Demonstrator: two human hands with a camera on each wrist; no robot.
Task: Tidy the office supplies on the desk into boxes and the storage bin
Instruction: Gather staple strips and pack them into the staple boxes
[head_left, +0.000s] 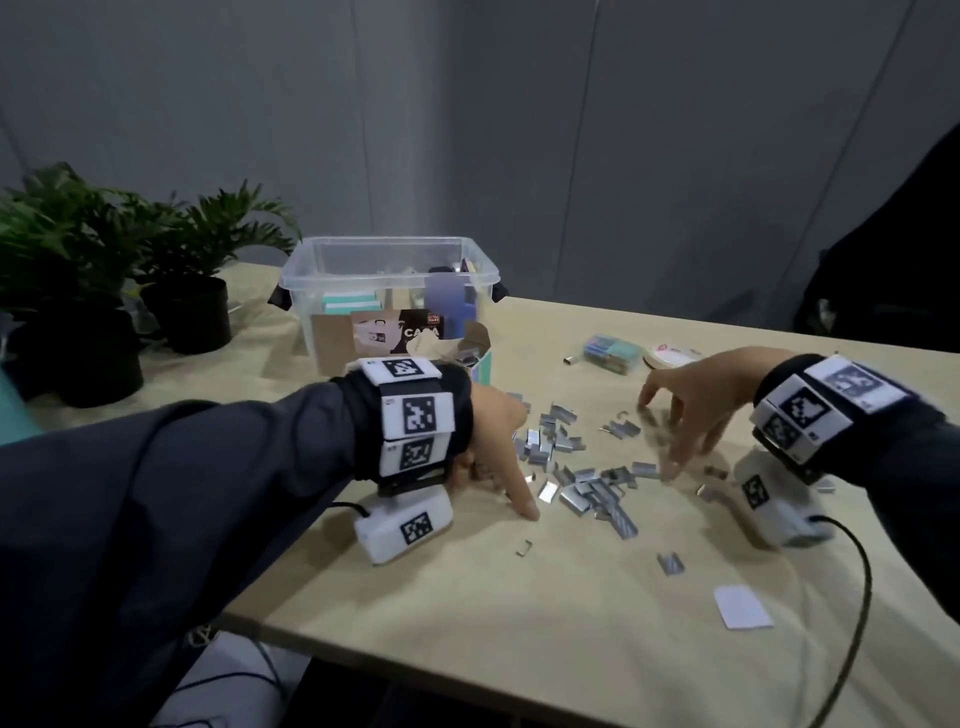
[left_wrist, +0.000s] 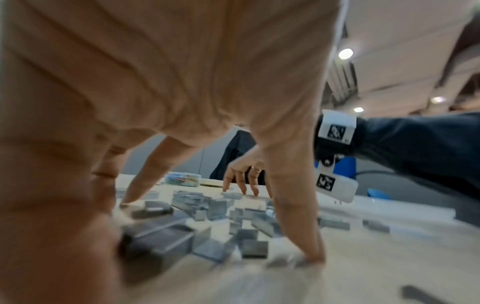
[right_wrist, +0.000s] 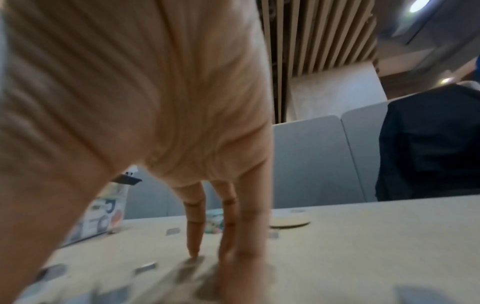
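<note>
Several grey staple strips lie scattered in the middle of the beige desk. My left hand stands on the pile's left side, fingers straight and spread, tips on the desk; the strips lie between its fingers. My right hand is on the pile's right side, fingers straight and pointing down, tips touching the desk among strips. Neither hand holds anything. An open small box with staples stands behind the left wrist. The clear storage bin sits further back with supplies inside.
A clear case of coloured clips and a tape roll lie behind the right hand. A white card lies near the front right. Potted plants stand at the far left. A cable runs from the right wrist.
</note>
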